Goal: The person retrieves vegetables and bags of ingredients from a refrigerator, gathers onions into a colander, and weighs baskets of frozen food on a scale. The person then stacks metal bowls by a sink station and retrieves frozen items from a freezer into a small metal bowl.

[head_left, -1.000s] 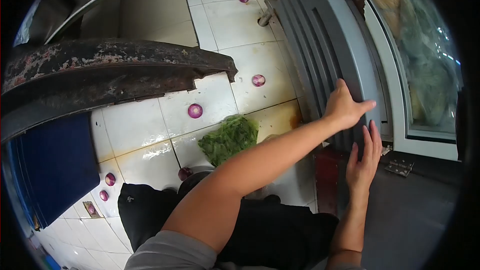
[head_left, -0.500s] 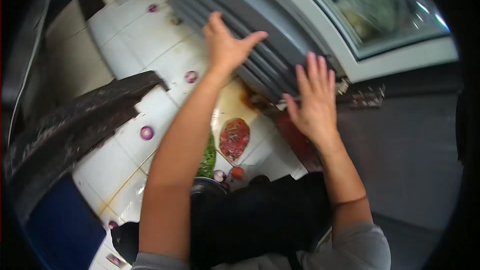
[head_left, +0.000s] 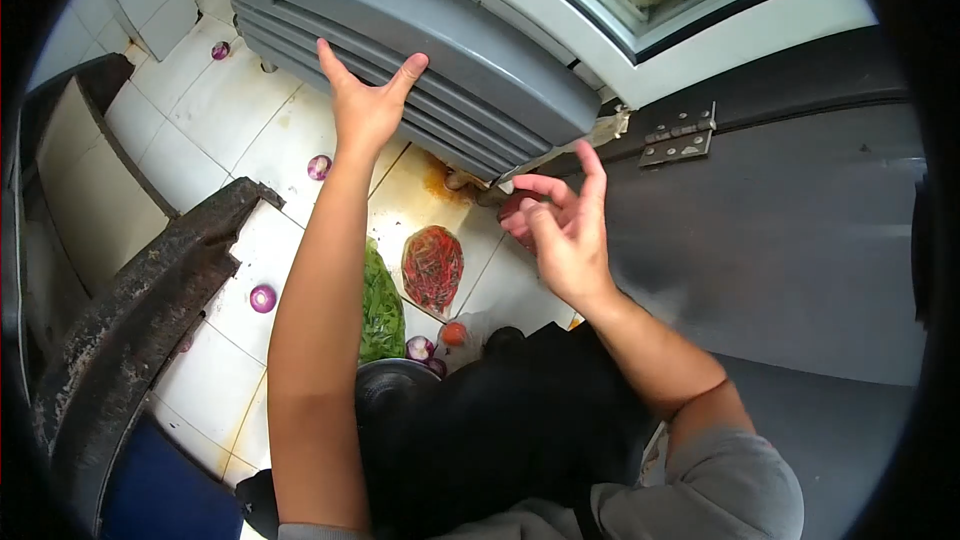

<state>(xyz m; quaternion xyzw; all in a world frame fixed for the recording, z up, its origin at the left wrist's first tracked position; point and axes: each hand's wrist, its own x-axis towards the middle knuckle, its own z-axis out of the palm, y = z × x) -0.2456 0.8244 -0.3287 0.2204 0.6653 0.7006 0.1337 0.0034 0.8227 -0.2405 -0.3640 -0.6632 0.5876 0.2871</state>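
Note:
My left hand (head_left: pixel 365 112) lies against the slatted lower part of a grey vent panel (head_left: pixel 420 50), its thumb stretched away from the fingers. The panel slants along the base of a glass-fronted cabinet (head_left: pixel 600 50). Just off the panel's right end is my right hand (head_left: pixel 565 240), holding nothing. Its index finger points up and the others are loosely bent. A dark red object (head_left: pixel 518 204) shows partly behind those fingers. Beside that end of the panel, a metal hinge (head_left: pixel 680 137) joins the dark grey cabinet front (head_left: pixel 760 230).
On the tiled floor (head_left: pixel 235 130) lie a bag of red chillies (head_left: pixel 432 270), green leafy vegetables (head_left: pixel 380 315), a tomato (head_left: pixel 453 334) and several red onions (head_left: pixel 263 298). A metal bowl (head_left: pixel 395 375) is near my lap. Worn dark edging (head_left: pixel 150 290) and a blue surface (head_left: pixel 165 490) are at left.
My right hand has come off the panel and bent its fingers. My left hand stays against the panel. The view has shifted, so the scene sits further left.

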